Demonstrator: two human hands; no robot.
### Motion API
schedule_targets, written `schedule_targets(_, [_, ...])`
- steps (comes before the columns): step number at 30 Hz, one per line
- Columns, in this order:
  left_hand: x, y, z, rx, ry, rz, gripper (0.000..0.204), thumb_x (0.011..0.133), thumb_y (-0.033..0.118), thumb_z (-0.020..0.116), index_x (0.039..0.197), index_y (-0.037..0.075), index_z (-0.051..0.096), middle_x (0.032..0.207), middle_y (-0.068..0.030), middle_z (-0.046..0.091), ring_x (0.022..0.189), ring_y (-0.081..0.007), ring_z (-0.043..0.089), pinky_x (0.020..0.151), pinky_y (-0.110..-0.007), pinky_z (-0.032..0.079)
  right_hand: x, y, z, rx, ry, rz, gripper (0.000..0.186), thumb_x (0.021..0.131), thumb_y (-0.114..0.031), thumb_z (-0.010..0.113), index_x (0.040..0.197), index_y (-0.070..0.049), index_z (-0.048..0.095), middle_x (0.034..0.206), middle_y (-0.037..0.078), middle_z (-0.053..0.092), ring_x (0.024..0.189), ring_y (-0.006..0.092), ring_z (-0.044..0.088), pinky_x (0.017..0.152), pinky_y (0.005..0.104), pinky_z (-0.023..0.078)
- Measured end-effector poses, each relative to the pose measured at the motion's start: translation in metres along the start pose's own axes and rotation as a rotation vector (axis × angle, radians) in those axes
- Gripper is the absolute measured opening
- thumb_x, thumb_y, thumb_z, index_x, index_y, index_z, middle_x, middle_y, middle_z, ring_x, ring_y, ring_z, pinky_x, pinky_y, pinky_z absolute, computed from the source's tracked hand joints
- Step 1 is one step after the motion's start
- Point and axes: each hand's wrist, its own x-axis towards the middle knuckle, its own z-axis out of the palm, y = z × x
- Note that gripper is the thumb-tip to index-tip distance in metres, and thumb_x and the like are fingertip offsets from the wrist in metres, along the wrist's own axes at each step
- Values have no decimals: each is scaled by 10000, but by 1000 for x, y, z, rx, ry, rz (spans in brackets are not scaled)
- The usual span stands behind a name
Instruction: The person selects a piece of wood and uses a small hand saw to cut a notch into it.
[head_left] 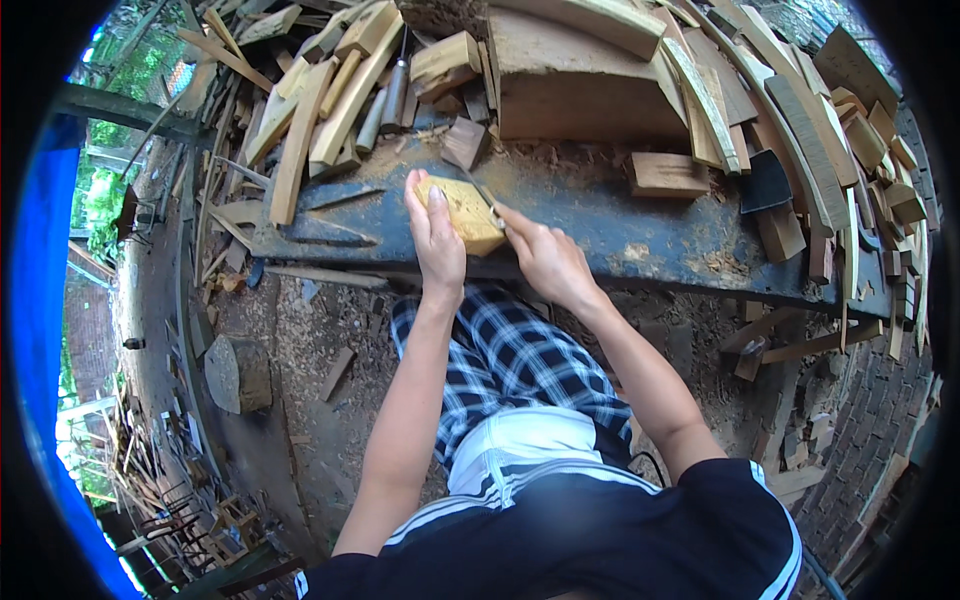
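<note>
Near the middle of the bench's front edge, a pale yellow wood block (468,222) with angled faces is held by my left hand (435,235). That hand's fingers lie along the block's left side, with the thumb on its upper face. My right hand (550,258) is closed around the handle of a narrow-bladed hand tool (482,190). Its thin dark blade slants up and left across the block's far right edge. Whether it is a knife or a chisel I cannot tell. Just beyond the block sits a small brown wood piece (465,143).
The dark, worn workbench (600,235) carries wood shavings. Behind are stacked wood offcuts (330,100), a large wood block (590,100) and metal tools (383,112). A smaller block (668,175) and a dark flat blade (765,183) lie to the right. A stump (238,373) stands on the floor at left.
</note>
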Motion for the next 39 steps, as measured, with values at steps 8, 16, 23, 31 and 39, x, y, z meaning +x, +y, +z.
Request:
schedule_targets(8, [0, 5, 2, -7, -5, -25, 527, 1109, 273, 306, 1534, -27, 222, 1573, -224, 295, 1453, -295, 317, 1192, -395, 261, 4, -1, -1, 12, -2, 16, 409, 1021, -233, 469, 1417, -176, 555, 1052, 276, 691, 1009, 459, 653, 882, 519, 518])
schedule_targets(16, [0, 9, 1, 43, -4, -2, 472, 1107, 248, 321, 1487, -30, 299, 1514, -207, 366, 1398, -281, 377, 1164, -384, 288, 0, -4, -3, -65, -54, 75, 413, 1022, -248, 469, 1420, -177, 551, 1092, 258, 687, 985, 456, 660, 876, 525, 526])
schedule_targets(23, [-1, 5, -3, -90, -3, -53, 453, 1107, 263, 326, 1459, -22, 331, 1426, -195, 417, 1312, -251, 436, 1116, -379, 341, -23, -12, 0, -5, 34, -154, 418, 1008, -263, 482, 1419, -231, 551, 900, 262, 704, 833, 465, 683, 771, 560, 549])
schedule_targets(31, [8, 0, -4, 128, 100, 193, 484, 1067, 160, 324, 1538, 49, 324, 1653, -211, 135, 1531, -289, 169, 1228, -405, 169, -1, 21, 10, -8, 3, -30, 410, 1044, -297, 436, 1430, -199, 536, 1145, 237, 685, 1068, 451, 639, 918, 531, 511])
schedule_targets(39, [7, 43, -63, 1250, -385, 747, 565, 990, 469, 505, 1445, 135, 493, 1599, -106, 298, 1493, -283, 261, 1242, -504, 166, -3, 36, 15, 153, 92, -147, 395, 1044, -309, 436, 1409, -209, 548, 1100, 212, 707, 1027, 449, 654, 896, 533, 515])
